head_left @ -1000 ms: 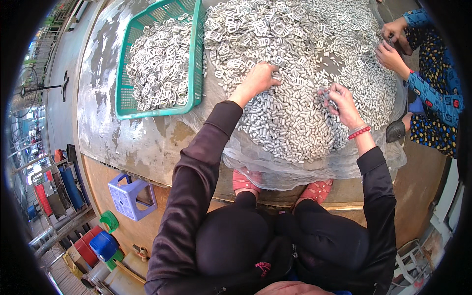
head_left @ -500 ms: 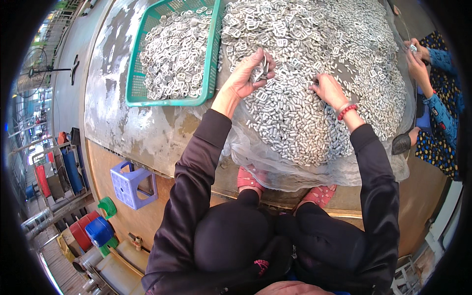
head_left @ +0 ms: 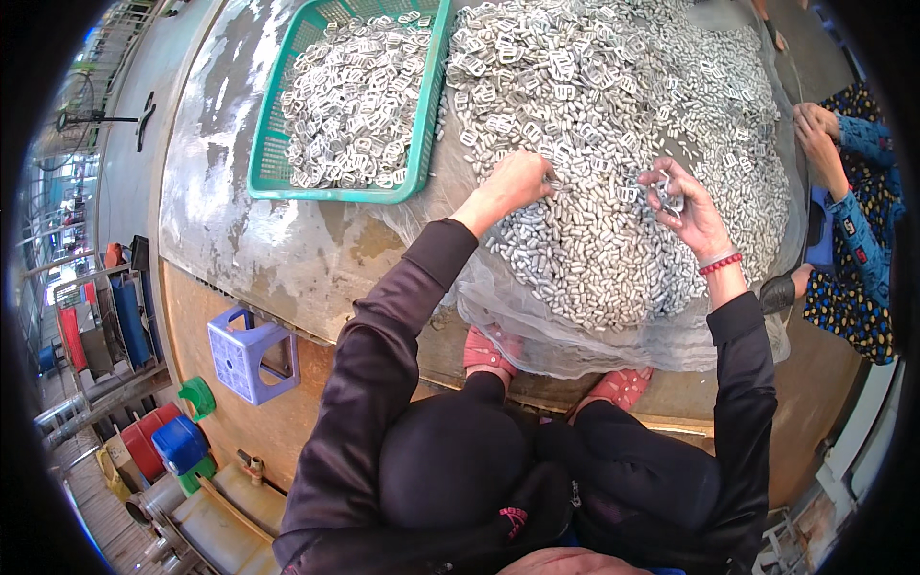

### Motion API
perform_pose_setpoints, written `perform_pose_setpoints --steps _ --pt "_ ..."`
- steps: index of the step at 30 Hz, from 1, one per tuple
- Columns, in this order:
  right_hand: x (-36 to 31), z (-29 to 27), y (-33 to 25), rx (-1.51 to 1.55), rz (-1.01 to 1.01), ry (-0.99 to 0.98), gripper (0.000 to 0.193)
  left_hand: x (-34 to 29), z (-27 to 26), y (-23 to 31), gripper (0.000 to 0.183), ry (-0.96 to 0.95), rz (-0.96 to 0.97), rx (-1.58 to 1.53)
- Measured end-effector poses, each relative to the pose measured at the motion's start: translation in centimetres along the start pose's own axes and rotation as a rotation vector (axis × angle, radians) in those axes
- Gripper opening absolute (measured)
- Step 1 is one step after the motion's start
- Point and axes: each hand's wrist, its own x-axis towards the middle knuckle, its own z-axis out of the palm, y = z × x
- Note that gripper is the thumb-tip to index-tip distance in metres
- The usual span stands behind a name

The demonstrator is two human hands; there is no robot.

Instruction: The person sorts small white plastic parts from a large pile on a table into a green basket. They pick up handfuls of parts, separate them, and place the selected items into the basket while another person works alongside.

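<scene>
Both hands [head_left: 517, 182] over pellets [head_left: 573, 264]; right [head_left: 702, 226] holds buckles [head_left: 673, 202].

On the stained grey platform [head_left: 316, 259]: green basket [head_left: 436, 91] toward the left edge; toward the near edge, clear plastic sheet [head_left: 541, 353] under heaped metal pieces [head_left: 575, 240].

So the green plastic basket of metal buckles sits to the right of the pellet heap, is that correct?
No, the side is wrong: the head view shows the green plastic basket of metal buckles to the left of the pellet heap.
</scene>
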Motion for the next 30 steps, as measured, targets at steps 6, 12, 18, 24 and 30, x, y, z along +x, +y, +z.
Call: perform_pose_setpoints --steps 6,12,18,24,30 --pt "2.7 -0.1 0.7 -0.35 0.091 0.223 0.02 0.2 -3.0 0.6 0.019 0.092 -0.147 -0.632" --pt "2.7 -2.0 3.0 -0.561 0.116 0.254 0.026 -2.5 -6.2 -0.7 0.021 0.033 0.052 -1.892" --pt "3.1 -1.9 5.2 -1.451 -0.167 0.259 0.015 -4.2 -5.8 -1.8 0.025 0.185 -0.116 -1.838" --pt "3.1 -2.7 4.3 -1.17 -0.349 0.361 0.023 -5.2 -0.9 -3.0 0.026 0.153 -0.354 -0.714" --pt "3.8 -3.2 5.5 -1.532 -0.308 0.221 0.023 -5.1 3.1 -1.5 0.029 0.381 -0.234 -0.169"
